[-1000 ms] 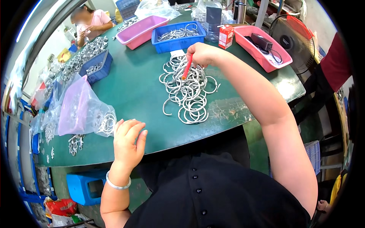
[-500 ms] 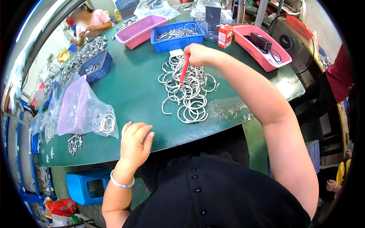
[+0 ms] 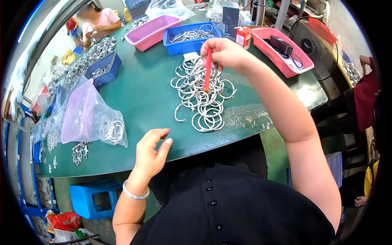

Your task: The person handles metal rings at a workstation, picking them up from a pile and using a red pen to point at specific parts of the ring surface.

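My right hand (image 3: 227, 54) is closed round a red pen-like stick (image 3: 208, 73) above the far part of a loose pile of silver open bangles (image 3: 209, 119). The stick slants down, its brownish tip over the pile; whether it touches a bangle I cannot tell. Part of the pile is hidden behind the hand and stick. Near the table's front edge, my left hand (image 3: 149, 152) is raised with thumb and fingers apart, holding nothing. A pale bangle (image 3: 135, 195) circles my left wrist. A white paper tag (image 3: 190, 56) lies at the pile's far end.
Behind the pile stand a blue basket (image 3: 173, 50) of bangles, a pink tray (image 3: 141, 42), a red-and-white carton (image 3: 243, 37) and a pink basket (image 3: 286, 70) with a black adapter. Left are a plastic bag (image 3: 107, 122) and heaped metal pieces (image 3: 92, 57). A fan (image 3: 309, 43) stands right.
My right hand has moved slightly right and toward me, bringing the red stick more upright. My left hand has shifted a little right, its fingers now pointing right.
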The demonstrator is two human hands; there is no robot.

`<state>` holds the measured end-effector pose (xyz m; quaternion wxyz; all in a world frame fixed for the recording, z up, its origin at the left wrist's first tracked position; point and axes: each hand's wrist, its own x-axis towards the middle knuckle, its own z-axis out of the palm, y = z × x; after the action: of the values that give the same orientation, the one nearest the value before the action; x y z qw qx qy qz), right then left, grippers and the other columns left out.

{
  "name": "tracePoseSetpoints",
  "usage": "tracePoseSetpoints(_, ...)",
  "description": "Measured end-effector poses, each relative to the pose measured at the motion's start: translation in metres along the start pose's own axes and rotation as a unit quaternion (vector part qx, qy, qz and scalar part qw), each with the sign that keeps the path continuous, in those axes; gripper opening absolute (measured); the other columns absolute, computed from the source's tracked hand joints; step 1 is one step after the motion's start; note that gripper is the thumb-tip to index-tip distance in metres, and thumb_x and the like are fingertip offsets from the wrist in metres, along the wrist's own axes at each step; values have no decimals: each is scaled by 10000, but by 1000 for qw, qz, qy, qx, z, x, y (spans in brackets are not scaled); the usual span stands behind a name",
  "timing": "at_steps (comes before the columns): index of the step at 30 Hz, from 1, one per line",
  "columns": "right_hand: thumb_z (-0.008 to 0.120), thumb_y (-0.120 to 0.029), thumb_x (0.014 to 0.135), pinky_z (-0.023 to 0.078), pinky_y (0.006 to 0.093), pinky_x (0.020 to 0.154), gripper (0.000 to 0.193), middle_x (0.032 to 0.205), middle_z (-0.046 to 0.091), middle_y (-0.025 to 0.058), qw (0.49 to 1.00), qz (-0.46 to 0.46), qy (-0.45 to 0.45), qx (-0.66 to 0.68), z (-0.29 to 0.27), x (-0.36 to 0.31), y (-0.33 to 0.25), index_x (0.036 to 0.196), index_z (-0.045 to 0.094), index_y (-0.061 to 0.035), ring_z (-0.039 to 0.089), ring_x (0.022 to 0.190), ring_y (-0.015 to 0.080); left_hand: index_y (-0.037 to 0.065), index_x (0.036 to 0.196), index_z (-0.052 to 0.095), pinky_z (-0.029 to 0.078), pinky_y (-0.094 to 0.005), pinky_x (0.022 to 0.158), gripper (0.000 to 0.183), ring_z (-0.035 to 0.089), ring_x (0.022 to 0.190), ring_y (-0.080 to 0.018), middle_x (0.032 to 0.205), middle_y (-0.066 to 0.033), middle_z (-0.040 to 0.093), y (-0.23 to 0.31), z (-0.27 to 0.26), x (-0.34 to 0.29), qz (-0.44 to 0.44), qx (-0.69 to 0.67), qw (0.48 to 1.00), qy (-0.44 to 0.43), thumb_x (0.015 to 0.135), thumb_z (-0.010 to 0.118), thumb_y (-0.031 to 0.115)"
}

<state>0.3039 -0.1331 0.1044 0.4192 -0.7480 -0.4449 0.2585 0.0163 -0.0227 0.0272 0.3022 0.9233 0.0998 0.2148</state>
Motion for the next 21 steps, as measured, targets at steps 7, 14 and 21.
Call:
tracePoseSetpoints(7, 524, -19, 824, 487, 240, 592, 109, 859, 598, 115, 846, -129, 24, 516, 82, -58, 26, 924, 495, -52, 581, 701, 142, -35, 1193, 436, 469, -274, 731, 340, 578, 816, -154, 1005, -122, 567, 29, 32, 17, -146, -509, 848, 18, 887, 470, 108)
tracePoseSetpoints(14, 499, 2, 844, 487, 278, 683, 97, 916, 592, 134, 812, -138, 68, 563, 120, -91, 32, 923, 484, -52, 578, 782, 167, 12, 1048, 492, 489, -266, 672, 200, 596, 743, -154, 896, -87, 598, 29, 44, 23, -193, -574, 791, 91, 866, 508, 93)
tracePoseSetpoints(21, 481, -2, 852, 493, 271, 699, 83, 928, 591, 141, 837, -132, 70, 526, 126, -100, 34, 916, 455, -49, 577, 761, 151, 48, 995, 499, 486, -262, 655, 142, 590, 715, -145, 853, -67, 593, 25, 42, 20, -193, -600, 772, 84, 861, 516, 93)
